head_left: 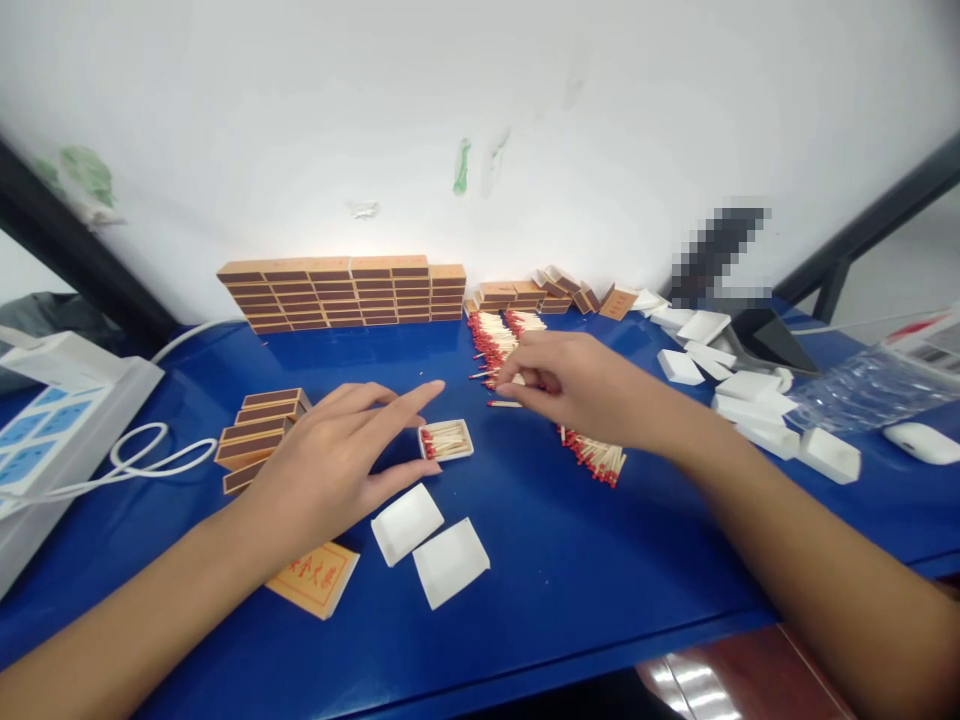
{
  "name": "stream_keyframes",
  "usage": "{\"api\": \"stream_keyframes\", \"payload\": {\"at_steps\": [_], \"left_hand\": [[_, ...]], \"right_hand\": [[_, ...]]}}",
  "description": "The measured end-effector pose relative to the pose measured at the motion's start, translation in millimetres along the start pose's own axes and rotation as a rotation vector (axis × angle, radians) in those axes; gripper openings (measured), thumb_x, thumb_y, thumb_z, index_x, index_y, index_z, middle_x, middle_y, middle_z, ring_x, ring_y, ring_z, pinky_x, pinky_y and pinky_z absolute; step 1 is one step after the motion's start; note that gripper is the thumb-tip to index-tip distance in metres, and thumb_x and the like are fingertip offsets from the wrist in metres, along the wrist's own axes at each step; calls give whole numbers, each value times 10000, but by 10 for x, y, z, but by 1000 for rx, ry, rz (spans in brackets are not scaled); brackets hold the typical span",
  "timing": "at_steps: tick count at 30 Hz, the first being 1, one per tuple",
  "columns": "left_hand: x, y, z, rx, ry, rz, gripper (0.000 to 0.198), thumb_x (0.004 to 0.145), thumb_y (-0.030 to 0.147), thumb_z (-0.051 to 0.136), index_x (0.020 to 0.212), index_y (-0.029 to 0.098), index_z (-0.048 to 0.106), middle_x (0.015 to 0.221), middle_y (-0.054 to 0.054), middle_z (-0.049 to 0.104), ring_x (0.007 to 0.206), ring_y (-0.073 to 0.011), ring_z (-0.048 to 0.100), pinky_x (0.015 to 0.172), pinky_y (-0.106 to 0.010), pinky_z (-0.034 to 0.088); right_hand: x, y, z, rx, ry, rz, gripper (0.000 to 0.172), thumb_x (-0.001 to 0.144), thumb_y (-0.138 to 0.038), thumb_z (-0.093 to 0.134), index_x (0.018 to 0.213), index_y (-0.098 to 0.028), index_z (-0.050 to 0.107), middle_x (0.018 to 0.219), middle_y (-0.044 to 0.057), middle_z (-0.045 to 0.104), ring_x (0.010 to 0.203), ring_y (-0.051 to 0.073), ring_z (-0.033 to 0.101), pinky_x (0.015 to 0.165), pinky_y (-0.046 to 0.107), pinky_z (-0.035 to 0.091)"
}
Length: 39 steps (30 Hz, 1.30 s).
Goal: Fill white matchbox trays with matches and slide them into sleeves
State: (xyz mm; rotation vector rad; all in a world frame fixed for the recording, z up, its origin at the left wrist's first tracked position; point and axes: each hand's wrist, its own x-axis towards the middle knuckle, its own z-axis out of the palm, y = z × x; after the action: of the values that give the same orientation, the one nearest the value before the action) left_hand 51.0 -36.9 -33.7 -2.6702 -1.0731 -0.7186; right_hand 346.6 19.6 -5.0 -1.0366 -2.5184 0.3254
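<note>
My left hand [349, 445] has its thumb and index finger spread around the left end of a small white matchbox tray [471, 445]. Matches [447, 440] with red heads lie inside that tray. Over the loose match pile [491, 340] at the back, my right hand [559, 380] is closed in a pinch, and what sits between its fingertips is hidden. A single match [504, 404] shows just below the right thumb. More loose matches [596, 458] lie partly under the right wrist. Two white trays [450, 562] rest in front of the left hand.
Stacked matchboxes [345, 292] line the wall, with matchbox sleeves [514, 292] beside them. Several boxes [259, 430] stand left, and a flat matchbox cover [319, 580] lies in front. White trays [750, 385], a plastic bottle [862, 395] and a mouse [922, 443] are right; a power strip [67, 420] is left.
</note>
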Motion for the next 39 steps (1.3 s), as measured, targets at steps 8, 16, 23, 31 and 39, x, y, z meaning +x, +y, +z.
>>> {"api": "stream_keyframes", "payload": {"at_steps": [8,16,23,31,39], "left_hand": [[-17,-10,-5,27,-4,-1,609,1016,493,669,1533,206,521,1064,-89,767,1027,-274,716,910,-413,578],[-5,-9,-3,4,-23,-21,635,1010,512,672,1547,219,503,1080,-87,774,1055,-281,713,925,-415,580],[7,8,4,9,6,5,635,1005,497,686,1535,196,506,1054,-84,780,1019,-272,719,900,-416,590],[17,50,3,-19,13,26,652,1002,483,697,1558,222,480,1099,-83,780,1060,-270,717,940,-425,590],[15,52,3,-20,17,44,671,995,474,706,1563,213,463,1107,-75,781,1054,-261,716,947,-419,586]], "right_hand": [[1,266,-35,8,-200,131,95,939,-286,693,908,-199,719,756,-3,638,646,145,526,590,289,361],[24,75,69,-22,-217,112,76,962,-186,637,923,-187,701,867,40,672,776,177,570,682,304,397],[9,-226,141,-25,-111,28,97,1029,-245,618,963,-196,669,974,51,659,807,174,591,699,305,406],[16,-421,301,4,-124,-7,83,1040,-207,597,990,-182,659,1031,58,643,806,166,604,710,310,435],[21,-406,339,82,-98,25,80,1041,-221,606,984,-188,652,999,42,647,835,169,605,736,313,433]]}}
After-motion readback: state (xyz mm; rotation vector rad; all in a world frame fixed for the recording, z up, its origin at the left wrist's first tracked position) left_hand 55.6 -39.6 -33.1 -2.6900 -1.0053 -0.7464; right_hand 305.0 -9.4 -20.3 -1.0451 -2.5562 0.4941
